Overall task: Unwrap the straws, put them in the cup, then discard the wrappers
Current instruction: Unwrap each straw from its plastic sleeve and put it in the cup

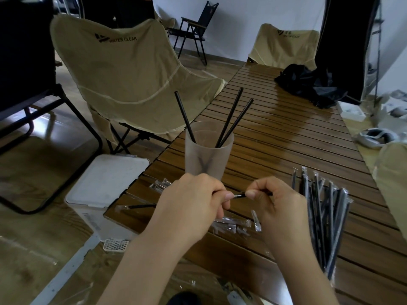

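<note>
Chair (123, 69) marked "WATER CLEAR", left hand (193, 205) and right hand (277, 203) pinching black straw (239, 196)

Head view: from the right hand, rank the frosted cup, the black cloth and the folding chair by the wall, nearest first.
From the right hand:
1. Frosted cup, just ahead, slightly left.
2. Black cloth, far end of table, right.
3. Folding chair, beyond the table, by the wall.

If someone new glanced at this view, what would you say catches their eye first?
Probably the two hands at centre: the left hand and right hand each pinch a black straw held level between them. Just beyond stands a frosted cup with three black straws leaning out of it. A heap of wrapped straws lies on the slatted wooden table to the right.
</note>
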A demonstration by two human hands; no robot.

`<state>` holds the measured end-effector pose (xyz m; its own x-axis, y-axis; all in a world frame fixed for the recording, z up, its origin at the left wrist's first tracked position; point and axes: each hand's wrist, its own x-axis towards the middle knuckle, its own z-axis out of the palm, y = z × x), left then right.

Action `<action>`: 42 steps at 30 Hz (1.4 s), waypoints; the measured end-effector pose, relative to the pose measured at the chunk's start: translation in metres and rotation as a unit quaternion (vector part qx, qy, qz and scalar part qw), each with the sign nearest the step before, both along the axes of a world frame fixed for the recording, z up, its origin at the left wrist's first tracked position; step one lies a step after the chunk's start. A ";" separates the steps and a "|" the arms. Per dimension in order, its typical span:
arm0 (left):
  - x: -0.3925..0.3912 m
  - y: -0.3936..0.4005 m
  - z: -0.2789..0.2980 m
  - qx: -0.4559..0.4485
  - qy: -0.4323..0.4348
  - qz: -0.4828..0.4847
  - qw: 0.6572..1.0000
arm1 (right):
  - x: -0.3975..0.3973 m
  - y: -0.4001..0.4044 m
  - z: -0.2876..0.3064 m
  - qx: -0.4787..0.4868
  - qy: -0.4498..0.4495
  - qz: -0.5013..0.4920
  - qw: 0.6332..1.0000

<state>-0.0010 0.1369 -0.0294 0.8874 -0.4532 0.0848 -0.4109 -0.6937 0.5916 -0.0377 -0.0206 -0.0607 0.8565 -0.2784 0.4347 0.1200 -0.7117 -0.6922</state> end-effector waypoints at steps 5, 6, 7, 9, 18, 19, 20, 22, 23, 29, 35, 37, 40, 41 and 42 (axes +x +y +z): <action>0.001 0.001 0.001 0.015 -0.025 -0.005 1.000 | 0.000 0.004 0.001 0.041 0.043 -0.017 0.998; 0.002 0.002 0.002 0.021 -0.027 -0.007 0.999 | 0.000 0.005 0.002 0.046 0.058 -0.015 0.997; 0.003 0.002 0.003 0.029 -0.029 -0.013 0.999 | 0.000 0.005 0.002 0.050 0.075 -0.010 0.996; 0.006 0.002 0.003 0.046 -0.020 -0.037 0.998 | 0.000 0.005 0.001 0.065 0.104 -0.005 0.992; 0.004 0.001 0.002 0.077 -0.066 -0.039 0.994 | -0.002 0.002 0.001 0.103 0.161 -0.021 0.981; 0.005 0.001 0.003 0.085 -0.069 -0.044 0.993 | -0.002 0.001 0.000 0.105 0.168 -0.022 0.980; 0.005 0.000 0.003 0.092 -0.069 -0.049 0.992 | -0.003 0.000 0.000 0.107 0.175 -0.024 0.979; 0.005 0.000 0.004 0.095 -0.072 -0.052 0.992 | -0.004 -0.003 0.000 0.108 0.190 -0.024 0.976; 0.005 0.000 0.004 0.096 -0.073 -0.052 0.991 | -0.004 -0.004 0.000 0.106 0.197 -0.021 0.974; 0.008 0.007 0.006 0.094 -0.058 -0.031 0.993 | -0.006 -0.011 -0.001 0.082 0.197 -0.040 0.976; 0.015 0.023 0.004 0.105 -0.066 0.014 0.992 | -0.008 -0.022 -0.003 0.057 0.181 -0.087 0.978; 0.015 0.028 0.003 0.098 -0.070 0.041 0.992 | -0.008 -0.025 -0.004 0.056 0.187 -0.094 0.976; 0.017 0.032 0.004 0.092 -0.060 0.053 0.992 | -0.009 -0.026 -0.002 0.072 0.185 -0.072 0.977; 0.017 0.032 0.004 0.095 -0.056 0.052 0.993 | -0.009 -0.026 0.000 0.070 0.176 -0.061 0.980; 0.017 0.032 0.004 0.097 -0.053 0.052 0.993 | -0.009 -0.024 0.002 0.066 0.166 -0.048 0.983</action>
<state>0.0160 0.1686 -0.0259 0.9206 -0.3772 0.1010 -0.3847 -0.8319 0.4000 -0.0466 -0.0446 -0.0585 0.9124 -0.3992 0.0903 -0.1912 -0.6109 -0.7683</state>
